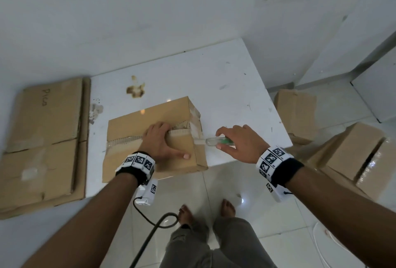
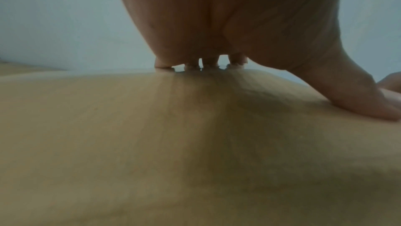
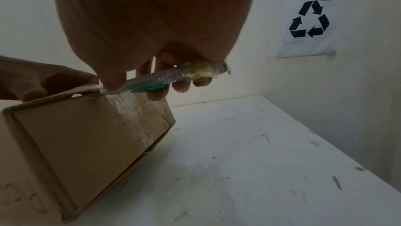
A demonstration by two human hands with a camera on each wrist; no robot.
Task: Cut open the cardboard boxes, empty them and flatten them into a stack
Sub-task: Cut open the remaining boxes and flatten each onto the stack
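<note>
**Slitting tape at the box's right end**

Cardboard box [image 1: 150, 139] sits on the white table [image 1: 225, 79], near edge overhanging. Corrugated, matte, glossy clear tape along the top seam and down the end. Left hand [image 1: 159, 142] lies flat on the lid, fingers spread, likely pinning it against the cut. Right hand [image 1: 237, 143] grips a clear-bodied cutter [image 1: 216, 140], green slider, tip at the taped corner. Flattened boxes [image 1: 42, 139] lie stacked left.
</note>
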